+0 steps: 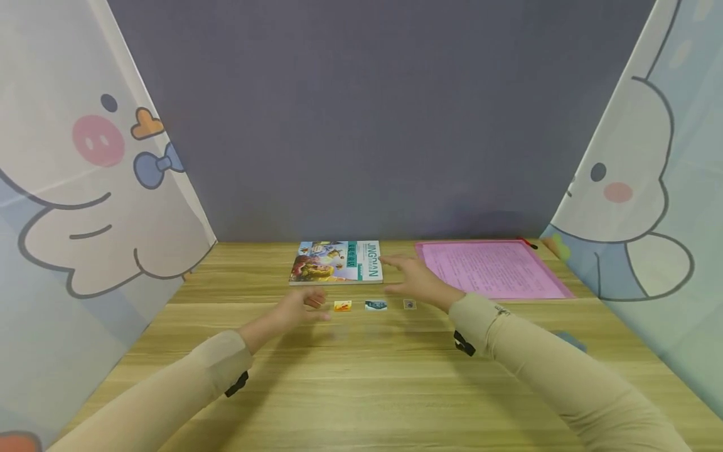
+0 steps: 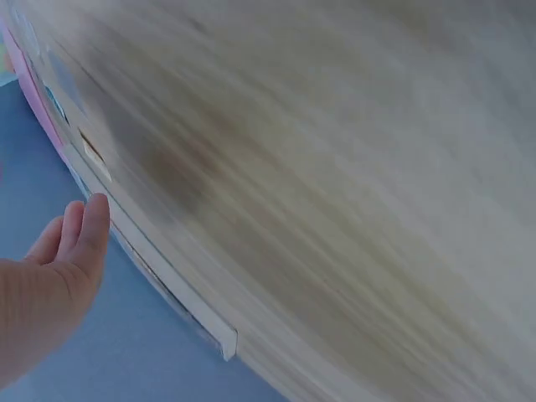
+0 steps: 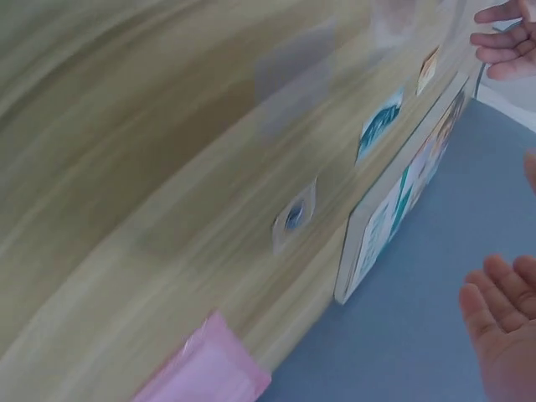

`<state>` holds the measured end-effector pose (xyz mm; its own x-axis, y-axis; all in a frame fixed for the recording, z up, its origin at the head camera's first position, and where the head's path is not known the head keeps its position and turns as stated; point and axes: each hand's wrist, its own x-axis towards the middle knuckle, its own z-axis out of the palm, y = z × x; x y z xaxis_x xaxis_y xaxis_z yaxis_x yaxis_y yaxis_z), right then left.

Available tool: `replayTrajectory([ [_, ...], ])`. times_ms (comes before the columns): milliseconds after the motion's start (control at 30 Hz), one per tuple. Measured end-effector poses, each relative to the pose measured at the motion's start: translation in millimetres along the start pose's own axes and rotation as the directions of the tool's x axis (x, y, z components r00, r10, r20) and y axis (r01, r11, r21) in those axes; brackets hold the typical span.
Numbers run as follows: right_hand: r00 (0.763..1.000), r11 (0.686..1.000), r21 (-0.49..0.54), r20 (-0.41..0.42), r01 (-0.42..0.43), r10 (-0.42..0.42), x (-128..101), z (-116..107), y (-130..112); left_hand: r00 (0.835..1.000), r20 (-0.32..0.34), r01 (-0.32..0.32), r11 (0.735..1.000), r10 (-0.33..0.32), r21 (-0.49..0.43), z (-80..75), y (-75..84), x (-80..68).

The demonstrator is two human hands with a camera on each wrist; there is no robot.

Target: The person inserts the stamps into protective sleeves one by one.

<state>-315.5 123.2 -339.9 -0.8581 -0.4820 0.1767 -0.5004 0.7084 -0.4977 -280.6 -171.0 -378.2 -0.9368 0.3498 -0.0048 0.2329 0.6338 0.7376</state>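
Three small stamp-like pictures lie in a row on the wooden table: a yellow-orange one (image 1: 342,306), a blue-green one (image 1: 375,305) and a small pale one with a dark centre (image 1: 409,304). To the left of the row, my left hand (image 1: 299,309) hovers with fingers loosely bent and nothing in them. My right hand (image 1: 420,280) is held above the pale picture, its fingers spread toward the book (image 1: 337,262). In the right wrist view, the right palm (image 3: 507,331) also appears bare. Faint translucent squares (image 3: 293,79) lie in front of the row.
A pink folder (image 1: 491,270) holding a printed sheet lies at the back right, a red and black item (image 1: 528,243) at its far corner. Part of a blue object (image 1: 572,341) shows beside the right sleeve. Cartoon-printed panels and a grey wall (image 1: 384,125) surround the table.
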Motion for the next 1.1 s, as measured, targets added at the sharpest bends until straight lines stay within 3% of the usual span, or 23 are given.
replayTrajectory([
  [200,0.996,0.991,0.103,0.031,-0.087,0.084,9,15,-10,0.996,-0.058,0.060,0.997,-0.063,-0.043,13.7,2.8,-0.4],
  [433,0.979,0.948,0.247,0.060,-0.202,0.193,20,30,-19,0.977,-0.128,0.166,0.984,-0.173,-0.064,25.3,4.0,-5.4],
  [767,0.962,0.889,0.367,0.080,-0.273,0.262,38,55,-21,0.961,-0.150,0.218,0.971,-0.231,-0.095,35.5,10.5,-6.5],
  [933,0.931,0.835,0.412,0.125,-0.364,0.344,44,66,-24,0.953,-0.148,0.253,0.962,-0.266,-0.100,39.3,10.3,-4.5],
  [1100,0.911,0.817,0.404,0.172,-0.412,0.374,47,72,-26,0.948,-0.146,0.272,0.958,-0.283,-0.093,40.4,12.5,-6.7],
])
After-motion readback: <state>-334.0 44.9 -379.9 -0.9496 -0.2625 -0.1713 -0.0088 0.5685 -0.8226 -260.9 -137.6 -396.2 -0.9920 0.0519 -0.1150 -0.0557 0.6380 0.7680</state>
